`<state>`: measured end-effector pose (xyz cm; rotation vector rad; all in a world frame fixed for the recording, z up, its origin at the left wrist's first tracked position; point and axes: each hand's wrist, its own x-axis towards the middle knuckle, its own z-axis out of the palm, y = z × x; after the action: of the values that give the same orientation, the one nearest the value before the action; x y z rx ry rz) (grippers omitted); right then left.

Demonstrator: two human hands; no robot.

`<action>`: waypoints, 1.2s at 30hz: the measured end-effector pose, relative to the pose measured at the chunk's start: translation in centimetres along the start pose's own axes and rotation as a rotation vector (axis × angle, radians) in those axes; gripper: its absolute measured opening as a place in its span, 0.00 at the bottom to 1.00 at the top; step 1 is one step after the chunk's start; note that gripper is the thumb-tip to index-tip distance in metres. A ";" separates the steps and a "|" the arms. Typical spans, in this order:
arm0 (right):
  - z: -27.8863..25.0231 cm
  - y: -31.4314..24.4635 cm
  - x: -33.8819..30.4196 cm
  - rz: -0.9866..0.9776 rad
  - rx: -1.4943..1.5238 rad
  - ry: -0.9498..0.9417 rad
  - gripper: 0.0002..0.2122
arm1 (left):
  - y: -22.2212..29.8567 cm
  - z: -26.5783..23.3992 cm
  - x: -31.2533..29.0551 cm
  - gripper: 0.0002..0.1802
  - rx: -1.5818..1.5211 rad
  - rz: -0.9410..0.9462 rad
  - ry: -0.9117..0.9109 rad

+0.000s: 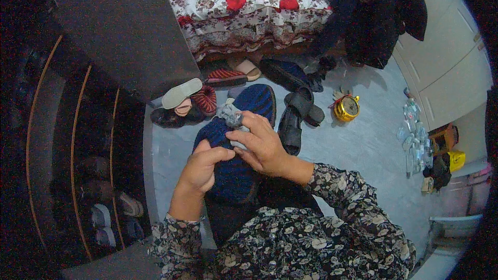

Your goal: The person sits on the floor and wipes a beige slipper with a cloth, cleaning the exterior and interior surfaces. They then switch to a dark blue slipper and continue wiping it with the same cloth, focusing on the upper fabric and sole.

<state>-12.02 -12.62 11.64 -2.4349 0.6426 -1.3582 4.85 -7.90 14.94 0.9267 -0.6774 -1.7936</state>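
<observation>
Head view, grey floor (363, 145) w/ scattered shoes (298, 116), floral bed (249, 7)

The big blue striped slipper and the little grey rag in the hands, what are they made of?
The big blue striped slipper looks like knitted or woven fabric: ribbed dark and bright blue lines, matte, no shine. The little grey rag, pinched by the right hand, seems soft cloth, crumpled into folds. The left hand steadies the slipper. The exact fibre cannot be told.
</observation>
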 end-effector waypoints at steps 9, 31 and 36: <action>-0.1 3.8 0.9 0.036 -0.148 0.029 0.17 | -0.7 -0.6 0.5 0.24 -0.011 -0.009 0.028; 1.0 3.1 0.9 0.257 0.019 0.108 0.12 | -0.9 0.0 0.1 0.17 -0.126 0.026 0.110; 0.9 0.9 0.1 0.144 0.101 0.050 0.16 | -1.4 -0.8 0.4 0.17 -0.203 0.009 0.091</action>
<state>-11.38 -13.43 10.83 -2.2367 0.7287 -1.3636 4.72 -7.77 13.29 0.8606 -0.4320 -1.7636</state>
